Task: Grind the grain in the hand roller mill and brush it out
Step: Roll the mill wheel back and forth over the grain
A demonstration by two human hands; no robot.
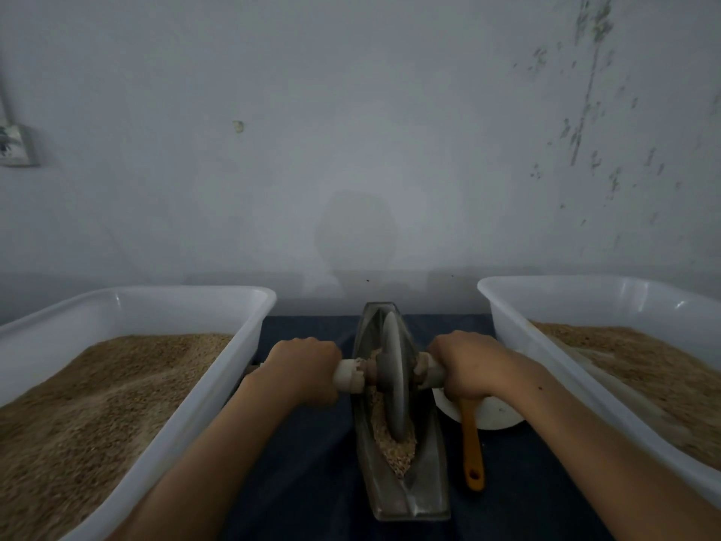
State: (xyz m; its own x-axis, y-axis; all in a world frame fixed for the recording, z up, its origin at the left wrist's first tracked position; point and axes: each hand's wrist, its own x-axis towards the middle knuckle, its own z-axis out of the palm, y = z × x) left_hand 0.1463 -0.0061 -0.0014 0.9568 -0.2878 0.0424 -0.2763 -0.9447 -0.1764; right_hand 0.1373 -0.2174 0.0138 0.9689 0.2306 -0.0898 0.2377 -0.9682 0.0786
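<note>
Both hands are wrapped tight round the axle handles of the mill: left hand (302, 370) on the left handle (348, 374), right hand (464, 365) on the right handle (433, 374), with the wheel (392, 380) standing upright in the trough (409, 482) between them on the dark cloth (308, 462). Grain (394, 447) lies in the trough around the near side of the wheel. White tubs of grain sit either side, left tub (128, 306) and right tub (585, 294), and an orange-handled brush (472, 451) lies just right of the trough against a white bowl (495, 415).

Dim, bluish light from behind the person casts a head-shaped shadow on the wall (359, 150), and wide-angle distortion bends the soft, grainy edges.
</note>
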